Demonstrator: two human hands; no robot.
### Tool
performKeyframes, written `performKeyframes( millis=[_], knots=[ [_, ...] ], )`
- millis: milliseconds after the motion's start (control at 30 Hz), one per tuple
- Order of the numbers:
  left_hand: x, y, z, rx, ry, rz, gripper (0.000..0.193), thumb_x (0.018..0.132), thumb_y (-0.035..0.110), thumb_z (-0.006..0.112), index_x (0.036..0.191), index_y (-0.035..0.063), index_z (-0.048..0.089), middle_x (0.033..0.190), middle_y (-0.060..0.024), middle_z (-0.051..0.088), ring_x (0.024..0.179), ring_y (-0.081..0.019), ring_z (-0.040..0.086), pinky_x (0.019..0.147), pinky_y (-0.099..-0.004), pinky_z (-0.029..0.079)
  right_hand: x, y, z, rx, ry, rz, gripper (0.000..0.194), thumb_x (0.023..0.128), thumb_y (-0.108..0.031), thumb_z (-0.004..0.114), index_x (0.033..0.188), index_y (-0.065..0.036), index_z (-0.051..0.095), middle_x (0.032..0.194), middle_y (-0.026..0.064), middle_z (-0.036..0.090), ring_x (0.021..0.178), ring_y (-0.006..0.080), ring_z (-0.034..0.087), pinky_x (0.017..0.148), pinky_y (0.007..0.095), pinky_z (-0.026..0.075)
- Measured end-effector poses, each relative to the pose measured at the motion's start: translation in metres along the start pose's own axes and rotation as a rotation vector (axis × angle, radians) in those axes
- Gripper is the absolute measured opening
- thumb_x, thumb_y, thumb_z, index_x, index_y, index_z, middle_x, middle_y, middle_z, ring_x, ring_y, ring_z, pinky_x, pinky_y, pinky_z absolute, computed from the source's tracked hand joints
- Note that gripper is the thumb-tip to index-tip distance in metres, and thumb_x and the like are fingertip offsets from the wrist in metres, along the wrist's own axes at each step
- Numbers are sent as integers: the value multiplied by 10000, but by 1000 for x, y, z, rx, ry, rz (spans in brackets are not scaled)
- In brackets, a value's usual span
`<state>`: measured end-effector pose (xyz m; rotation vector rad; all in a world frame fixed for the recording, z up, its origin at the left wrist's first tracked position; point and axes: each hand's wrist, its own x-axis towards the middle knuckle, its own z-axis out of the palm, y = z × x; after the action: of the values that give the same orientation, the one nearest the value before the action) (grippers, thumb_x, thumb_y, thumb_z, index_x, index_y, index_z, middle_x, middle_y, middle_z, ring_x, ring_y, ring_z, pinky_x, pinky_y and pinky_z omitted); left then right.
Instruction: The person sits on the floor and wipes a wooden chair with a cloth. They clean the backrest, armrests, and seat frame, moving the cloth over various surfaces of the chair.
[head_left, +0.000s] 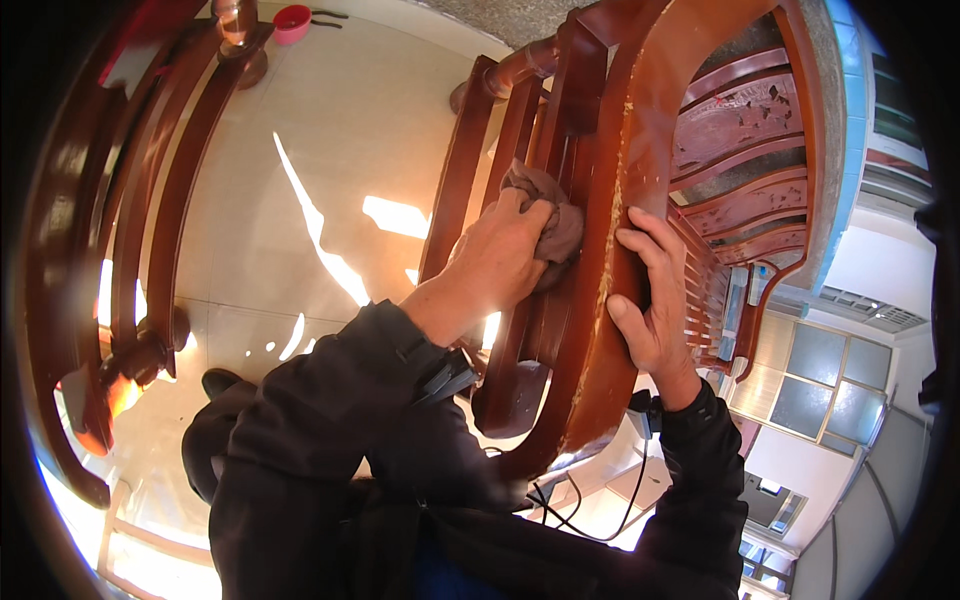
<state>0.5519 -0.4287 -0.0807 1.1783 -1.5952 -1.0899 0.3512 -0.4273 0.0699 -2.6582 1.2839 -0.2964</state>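
My left hand (495, 244) is closed around a crumpled brown cloth (551, 217). It presses the cloth to the inner side of a glossy reddish-brown wooden seat frame, just below its broad armrest (600, 330). Pale, chipped wear runs along the armrest's edge. On the armrest lies my right hand (656, 292), fingers spread, with its thumb and fingertips touching the surface and no loose thing in it. Wooden slats (457, 157) of the same piece run beside my left hand. The cloth hides part of the frame under it.
Another slatted wooden piece (176, 195) stands at the left. A red bowl (292, 24) sits on the tiled floor (330, 90) near black handles (330, 19). Carved wooden back panels (742, 127) are at the right. Black cables (600, 536) hang below my right wrist.
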Motion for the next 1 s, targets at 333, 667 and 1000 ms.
performKeyframes(
  millis=[333,667,1000],
  knots=[
    [-130,52,-4,94,-386,-104,500,855,69,773,1287,29,522,1301,-350,477,1129,-563,629,938,-569,565,2,-1,4,62,65,-85,563,971,-346,704,1420,-19,611,1544,192,530,1398,408,498,1199,502,377],
    [-113,43,8,111,-296,-143,423,883,74,734,1241,33,511,1284,-325,482,1014,-575,654,874,-604,572,1,3,8,92,95,-88,548,960,-325,714,1409,-24,627,1534,187,540,1386,404,504,1186,494,392],
    [-150,48,-3,42,-437,-102,308,918,103,722,1192,69,585,1298,-328,474,1022,-555,658,899,-571,554,1,4,8,74,105,-105,520,975,-309,708,1405,-26,631,1532,179,549,1373,395,519,1179,490,403]
  ],
)
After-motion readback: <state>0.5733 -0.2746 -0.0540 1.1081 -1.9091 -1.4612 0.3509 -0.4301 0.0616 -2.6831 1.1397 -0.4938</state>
